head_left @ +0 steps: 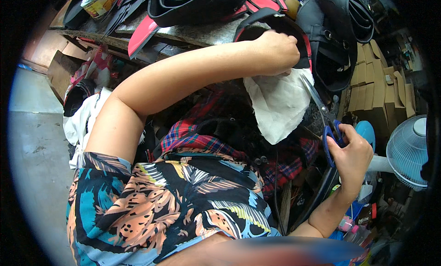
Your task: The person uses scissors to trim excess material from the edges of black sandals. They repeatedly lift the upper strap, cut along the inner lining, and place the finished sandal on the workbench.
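Note:
My left hand [278, 53] is closed in a fist at the rim of a curved black piece [264, 18] with red edging, which looks like a shoe upper. White cloth [281, 105] hangs down from under this hand, its lower end narrowing to a point. My right hand [353, 151] grips a pair of scissors [325, 110] by the blue handles. The blades point up and left, their tips at the right edge of the cloth near the black piece. Whether they are cutting into the cloth cannot be made out.
Black strapped pieces with buckles [328, 40] hang beside the black piece. A cluttered bench [197, 34] holds more black and red parts. At the right stand folded cardboard [376, 82] and a blue-and-white fan [409, 151]. Plaid red cloth [183, 132] lies over my lap.

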A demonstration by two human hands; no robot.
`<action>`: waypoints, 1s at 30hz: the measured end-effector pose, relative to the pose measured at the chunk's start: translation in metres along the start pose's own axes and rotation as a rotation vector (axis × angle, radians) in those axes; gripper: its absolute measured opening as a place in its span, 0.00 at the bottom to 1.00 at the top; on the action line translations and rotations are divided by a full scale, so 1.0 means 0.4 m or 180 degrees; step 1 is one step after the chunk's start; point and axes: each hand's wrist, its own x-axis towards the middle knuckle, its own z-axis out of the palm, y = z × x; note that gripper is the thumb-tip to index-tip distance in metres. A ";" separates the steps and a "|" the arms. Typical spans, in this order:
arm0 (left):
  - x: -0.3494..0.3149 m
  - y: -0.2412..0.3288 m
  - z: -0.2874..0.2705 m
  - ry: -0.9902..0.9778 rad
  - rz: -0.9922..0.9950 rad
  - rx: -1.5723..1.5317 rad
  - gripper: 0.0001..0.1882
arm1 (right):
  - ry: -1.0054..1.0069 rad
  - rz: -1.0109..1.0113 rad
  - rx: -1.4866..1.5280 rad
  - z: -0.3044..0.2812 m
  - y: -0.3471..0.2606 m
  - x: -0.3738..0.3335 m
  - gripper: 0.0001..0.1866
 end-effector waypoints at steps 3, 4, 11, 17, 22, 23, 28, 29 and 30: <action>0.001 -0.003 0.023 0.0165 0.0048 -0.0214 0.14 | -0.0048 0.0044 0.0058 0.002 -0.002 -0.006 0.20; 0.000 -0.002 0.030 0.0266 0.0072 -0.0210 0.13 | -0.0107 0.0160 0.0129 0.005 -0.001 -0.007 0.20; -0.009 0.010 0.056 0.0868 0.0296 -0.0105 0.09 | 0.0073 0.0035 0.0085 0.022 0.007 0.000 0.20; 0.003 -0.023 0.049 0.1312 -0.0093 -0.0905 0.08 | 0.0181 -0.0253 -0.0097 0.015 -0.014 0.013 0.21; 0.003 -0.060 0.036 0.1458 -0.0158 -0.1552 0.09 | 0.0223 -0.0413 -0.0361 0.011 -0.037 0.028 0.21; -0.003 -0.057 0.038 0.1565 -0.0100 -0.1488 0.10 | 0.0188 -0.0383 -0.0381 0.007 -0.039 0.027 0.21; -0.029 -0.011 0.053 0.0939 0.0054 -0.0612 0.11 | 0.0147 -0.0384 -0.0440 -0.007 -0.039 0.013 0.21; -0.028 -0.005 0.055 0.0927 0.0081 -0.0513 0.11 | 0.0156 -0.0382 -0.0409 -0.009 -0.038 0.011 0.21; -0.025 -0.003 0.058 0.0986 0.0157 -0.0424 0.11 | 0.0156 -0.0374 -0.0402 -0.008 -0.037 0.011 0.21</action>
